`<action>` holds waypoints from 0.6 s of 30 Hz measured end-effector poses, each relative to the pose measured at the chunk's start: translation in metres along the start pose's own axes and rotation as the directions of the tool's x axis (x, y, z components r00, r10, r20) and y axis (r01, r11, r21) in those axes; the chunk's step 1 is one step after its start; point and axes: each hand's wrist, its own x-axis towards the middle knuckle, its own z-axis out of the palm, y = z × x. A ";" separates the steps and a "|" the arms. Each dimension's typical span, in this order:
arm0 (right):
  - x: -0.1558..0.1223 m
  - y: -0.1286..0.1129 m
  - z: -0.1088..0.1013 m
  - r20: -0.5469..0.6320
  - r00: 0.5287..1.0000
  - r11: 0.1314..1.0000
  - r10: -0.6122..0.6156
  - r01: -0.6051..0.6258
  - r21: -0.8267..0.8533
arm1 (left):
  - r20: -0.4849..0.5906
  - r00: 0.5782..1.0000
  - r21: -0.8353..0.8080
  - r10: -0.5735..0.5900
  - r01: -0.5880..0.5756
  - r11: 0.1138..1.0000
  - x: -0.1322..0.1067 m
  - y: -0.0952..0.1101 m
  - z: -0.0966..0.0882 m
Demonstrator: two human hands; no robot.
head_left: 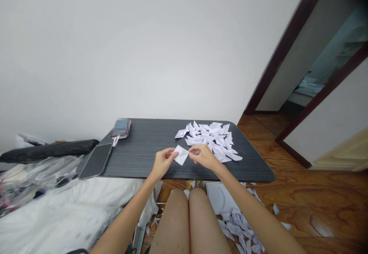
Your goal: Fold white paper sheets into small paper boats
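Observation:
A small piece of folded white paper (181, 155), diamond-shaped with creases, is held up over the front part of the dark table. My left hand (164, 161) pinches its left corner, thumb on the face turned toward me. At the right corner, the fingertips of my right hand (201, 155) are closed on the paper. Just behind and to the right of my right hand lies a heap of folded white paper pieces (211, 137), many with pointed ends.
The dark table (149, 135) stands against a white wall. On its left lie a tablet-like flat slab (96, 161) and a blurred pouch-like item (121, 127). More folded papers (244, 227) lie on the floor at right, near a white container (220, 196). White bedding-like material (66, 208) fills the left.

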 end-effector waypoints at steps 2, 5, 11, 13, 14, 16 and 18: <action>0.000 0.000 0.000 0.027 1.000 0.999 0.012 -0.013 0.047 | -0.005 1.000 -0.004 -0.005 0.005 1.000 0.000 0.000 -0.001; -0.001 -0.002 0.000 0.064 0.997 0.993 -0.042 0.034 0.110 | -0.004 1.000 -0.023 -0.018 0.017 1.000 0.001 0.001 -0.002; -0.002 -0.003 0.003 -0.037 0.995 0.993 -0.096 0.098 0.068 | -0.002 1.000 -0.069 -0.031 0.030 0.997 0.003 0.002 -0.001; -0.003 -0.002 0.003 -0.061 0.991 0.992 -0.118 0.121 0.041 | -0.006 1.000 -0.083 -0.031 0.030 0.996 0.003 0.001 0.000; -0.003 -0.002 0.003 -0.060 0.989 0.991 -0.132 0.133 0.011 | -0.008 0.999 -0.087 -0.031 0.030 0.996 0.003 0.001 0.001; -0.003 -0.001 0.003 -0.053 0.986 0.985 -0.158 0.154 -0.074 | -0.011 0.999 -0.091 -0.032 0.030 0.995 0.003 0.000 0.002; -0.003 -0.001 0.003 -0.062 0.982 0.973 -0.176 0.164 -0.159 | -0.014 0.999 -0.087 -0.030 0.029 0.996 0.002 -0.001 0.004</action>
